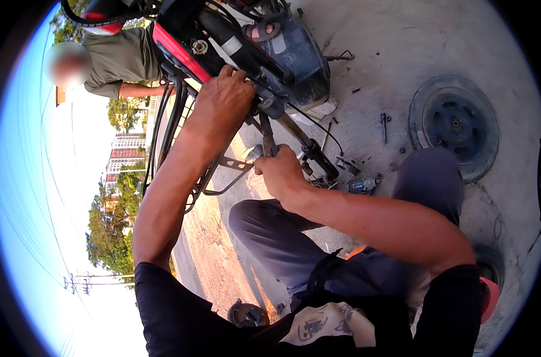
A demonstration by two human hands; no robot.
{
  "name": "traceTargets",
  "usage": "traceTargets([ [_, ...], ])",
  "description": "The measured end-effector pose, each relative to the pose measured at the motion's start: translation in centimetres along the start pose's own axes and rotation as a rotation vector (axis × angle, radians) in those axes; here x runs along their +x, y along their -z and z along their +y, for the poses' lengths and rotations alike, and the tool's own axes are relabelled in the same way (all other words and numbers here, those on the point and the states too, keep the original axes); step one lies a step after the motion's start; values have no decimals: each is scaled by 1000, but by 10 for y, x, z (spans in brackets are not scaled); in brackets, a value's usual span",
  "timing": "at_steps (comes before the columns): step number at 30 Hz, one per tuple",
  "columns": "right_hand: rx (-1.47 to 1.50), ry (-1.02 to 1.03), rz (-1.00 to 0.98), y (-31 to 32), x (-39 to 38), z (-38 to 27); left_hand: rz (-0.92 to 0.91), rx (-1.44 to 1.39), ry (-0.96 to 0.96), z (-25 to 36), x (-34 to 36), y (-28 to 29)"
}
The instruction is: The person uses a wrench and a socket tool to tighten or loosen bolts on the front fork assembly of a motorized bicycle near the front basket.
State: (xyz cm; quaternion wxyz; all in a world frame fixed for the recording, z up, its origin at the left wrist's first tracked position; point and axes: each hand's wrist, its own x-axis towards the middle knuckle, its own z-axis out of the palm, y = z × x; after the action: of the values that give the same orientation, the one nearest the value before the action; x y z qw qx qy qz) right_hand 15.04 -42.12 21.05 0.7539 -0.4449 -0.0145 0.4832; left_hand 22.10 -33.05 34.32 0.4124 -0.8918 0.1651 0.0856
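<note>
A partly dismantled red and black motorcycle (187, 56) takes up the upper middle, with no wheel between its fork legs (300, 134). My left hand (226, 94) reaches up to its front end, fingers curled over parts above the fork; what lies beneath them is hidden. Lower and to the right, my right hand (280, 172) has its fingers wrapped round a dark metal bar (267, 132) beside the fork. Whether this bar is a loose tool or part of the motorcycle, I cannot tell. A grey metal piece (255, 153) shows just left of that hand.
A removed wheel with its tyre (424, 107) lies on the concrete at right. A teal power tool (363, 185), a socket tool (384, 128) and small loose parts lie nearer. A dark plastic tub (309, 62) stands behind the fork. Another person (118, 56) is at upper left.
</note>
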Motion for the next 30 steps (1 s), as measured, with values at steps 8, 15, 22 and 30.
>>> traceTargets([
  [8,-12,-40,-52,4,0,-3,-59,42,9,3,1,7],
  [15,-66,-8,-2,2,6,2,-113,39,75,7,0,8],
  [22,-87,9,-19,1,7,7,-106,77,82,7,2,1],
  [30,-136,80,-4,-2,12,11,-104,171,76,8,5,-7],
])
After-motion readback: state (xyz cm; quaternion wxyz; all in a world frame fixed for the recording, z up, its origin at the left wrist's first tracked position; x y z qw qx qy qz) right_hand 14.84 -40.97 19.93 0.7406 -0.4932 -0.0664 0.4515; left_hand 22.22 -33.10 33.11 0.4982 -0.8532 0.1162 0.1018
